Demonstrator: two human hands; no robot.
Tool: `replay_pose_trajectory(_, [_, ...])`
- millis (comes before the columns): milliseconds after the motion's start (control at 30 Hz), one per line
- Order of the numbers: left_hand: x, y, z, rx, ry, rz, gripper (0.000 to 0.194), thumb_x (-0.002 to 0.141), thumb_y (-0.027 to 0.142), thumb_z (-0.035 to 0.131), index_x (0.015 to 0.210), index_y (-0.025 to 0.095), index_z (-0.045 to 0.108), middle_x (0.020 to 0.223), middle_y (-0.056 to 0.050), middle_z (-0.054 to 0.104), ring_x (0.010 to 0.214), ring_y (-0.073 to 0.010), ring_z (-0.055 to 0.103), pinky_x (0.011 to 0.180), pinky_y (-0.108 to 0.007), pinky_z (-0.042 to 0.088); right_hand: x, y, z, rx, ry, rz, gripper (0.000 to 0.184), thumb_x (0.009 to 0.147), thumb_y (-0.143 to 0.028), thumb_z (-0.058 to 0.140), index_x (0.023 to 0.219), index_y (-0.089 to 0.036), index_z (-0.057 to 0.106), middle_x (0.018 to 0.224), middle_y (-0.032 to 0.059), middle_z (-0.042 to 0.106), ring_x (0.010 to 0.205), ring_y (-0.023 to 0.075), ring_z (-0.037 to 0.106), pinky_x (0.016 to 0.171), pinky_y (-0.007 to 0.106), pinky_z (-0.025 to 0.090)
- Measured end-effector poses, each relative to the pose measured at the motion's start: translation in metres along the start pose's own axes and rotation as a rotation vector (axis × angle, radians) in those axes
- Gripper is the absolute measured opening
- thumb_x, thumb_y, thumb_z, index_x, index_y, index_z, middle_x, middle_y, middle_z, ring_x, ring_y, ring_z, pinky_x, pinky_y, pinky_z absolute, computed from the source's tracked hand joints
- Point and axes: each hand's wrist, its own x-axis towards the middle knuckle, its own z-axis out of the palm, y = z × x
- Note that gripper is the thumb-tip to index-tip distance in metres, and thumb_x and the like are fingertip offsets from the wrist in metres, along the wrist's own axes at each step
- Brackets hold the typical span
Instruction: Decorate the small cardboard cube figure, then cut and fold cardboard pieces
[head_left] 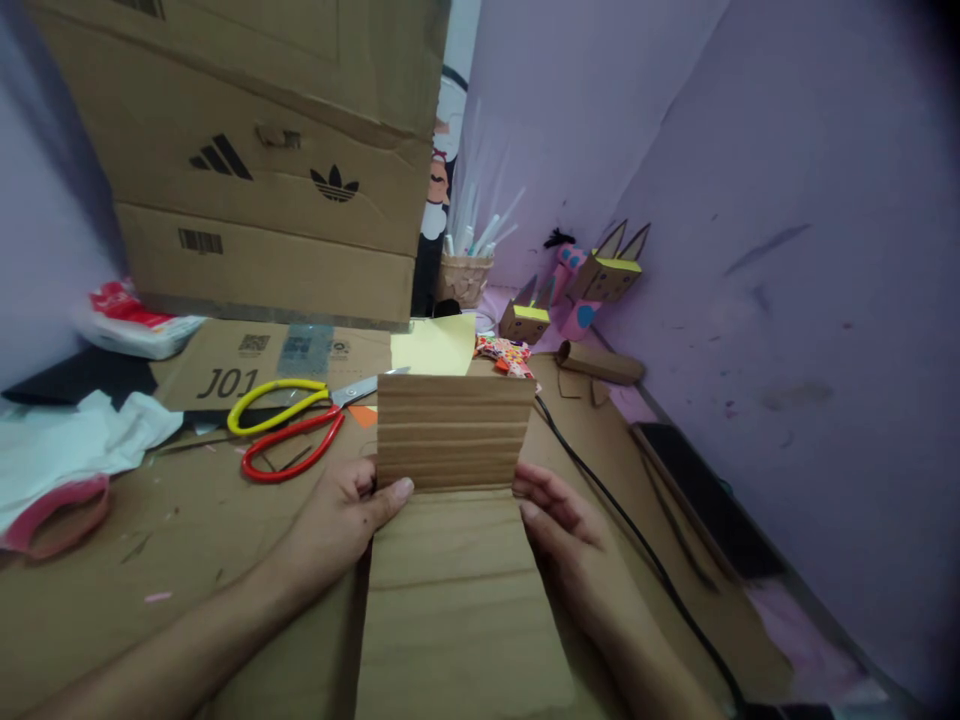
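A long strip of brown cardboard (457, 560) lies in front of me, its far part creased into several bands and bent upright. My left hand (337, 520) grips the strip's left edge at the fold, thumb pressed on the front face. My right hand (559, 525) holds the right edge at the same fold, fingers curled against it. Both hands rest on the cardboard-covered work surface (187, 560).
Scissors with a yellow and a red handle (289, 425) lie left of the strip. Large stacked cardboard boxes (255, 160) stand behind. A black cable (637, 545) runs along the right. A basket of pens (465, 275), small cardboard figures (607, 270), a yellow paper (435, 345) and plastic bags (67, 450) sit around.
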Motion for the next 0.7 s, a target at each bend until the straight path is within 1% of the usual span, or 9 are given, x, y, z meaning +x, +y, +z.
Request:
replay_pose_trajectory(67, [0.0,-0.001,0.0,0.213,0.115,0.027,0.028,0.069,0.046,0.057,0.063,0.018,0.058,0.067,-0.002,0.066,0.065,-0.0203,0.06,0.057,-0.028,0.045,0.001,0.004,-0.003,-0.048,0.15,-0.073,0.03,0.073,-0.035,0.067,0.101,-0.024,0.061,0.1,0.0063,0.067,0.087,0.0189,0.064,0.078,0.034,0.05])
replay_pose_trajectory(133, [0.001,-0.004,-0.001,0.469,0.232,0.041,0.035,0.07,0.047,0.054,0.049,0.02,0.048,0.051,0.001,0.054,0.051,-0.0166,0.051,0.046,-0.026,0.035,0.0,0.007,-0.004,-0.15,0.266,-0.164,0.027,0.072,-0.035,0.068,0.095,-0.023,0.061,0.094,0.0054,0.067,0.085,0.0188,0.064,0.078,0.035,0.05])
replay_pose_trajectory(233, [0.002,-0.01,-0.005,0.677,0.258,0.064,0.041,0.073,0.049,0.052,0.044,0.021,0.041,0.044,0.002,0.045,0.045,-0.0148,0.045,0.042,-0.025,0.028,-0.003,0.009,-0.003,-0.335,0.306,-0.284,0.019,0.074,-0.033,0.066,0.089,-0.022,0.062,0.093,0.0058,0.065,0.091,0.0204,0.061,0.083,0.037,0.047])
replay_pose_trajectory(333, [0.001,-0.011,-0.008,0.727,0.204,0.186,0.028,0.078,0.039,0.05,0.06,0.018,0.056,0.059,-0.001,0.058,0.056,-0.0185,0.055,0.049,-0.027,0.038,-0.006,0.009,0.001,-0.426,0.248,-0.322,0.015,0.078,-0.031,0.062,0.089,-0.022,0.062,0.097,0.0065,0.063,0.096,0.0212,0.058,0.087,0.039,0.045])
replay_pose_trajectory(400, [0.001,-0.009,-0.011,0.774,0.164,0.418,0.018,0.079,0.02,0.046,0.086,0.017,0.063,0.087,-0.006,0.064,0.079,-0.0214,0.059,0.065,-0.031,0.046,-0.006,0.008,0.002,-0.409,0.24,-0.285,0.016,0.079,-0.032,0.06,0.091,-0.023,0.061,0.096,0.0063,0.063,0.093,0.0208,0.058,0.084,0.038,0.046])
replay_pose_trajectory(467, [0.001,-0.007,-0.014,0.839,0.081,0.669,0.041,0.072,0.005,0.042,0.107,0.018,0.059,0.111,-0.008,0.058,0.101,-0.023,0.053,0.082,-0.035,0.044,-0.006,0.006,0.001,-0.354,0.283,-0.255,0.019,0.079,-0.035,0.06,0.093,-0.023,0.06,0.096,0.0059,0.063,0.089,0.02,0.059,0.081,0.036,0.047])
replay_pose_trajectory(500, [0.002,-0.007,-0.016,0.881,0.026,0.752,0.049,0.069,0.002,0.041,0.112,0.018,0.057,0.115,-0.009,0.055,0.106,-0.0237,0.05,0.086,-0.037,0.043,-0.006,0.005,0.0,-0.322,0.319,-0.255,0.02,0.079,-0.036,0.06,0.095,-0.023,0.059,0.096,0.0059,0.062,0.088,0.0198,0.059,0.079,0.036,0.047])
replay_pose_trajectory(633, [0.005,-0.011,-0.024,1.094,-0.157,0.828,0.055,0.066,-0.003,0.04,0.11,0.021,0.061,0.114,-0.011,0.054,0.109,-0.027,0.044,0.086,-0.043,0.043,-0.009,0.001,-0.007,-0.253,0.447,-0.325,0.019,0.084,-0.037,0.054,0.096,-0.024,0.06,0.1,0.0047,0.062,0.091,0.0194,0.059,0.082,0.035,0.045])
replay_pose_trajectory(700, [0.005,-0.015,-0.026,1.187,-0.193,0.826,0.059,0.064,-0.003,0.04,0.113,0.024,0.06,0.12,-0.012,0.052,0.113,-0.0296,0.041,0.087,-0.047,0.042,-0.01,0.001,-0.009,-0.308,0.42,-0.367,0.018,0.087,-0.036,0.049,0.092,-0.025,0.062,0.096,0.0041,0.064,0.091,0.0194,0.058,0.083,0.035,0.043])
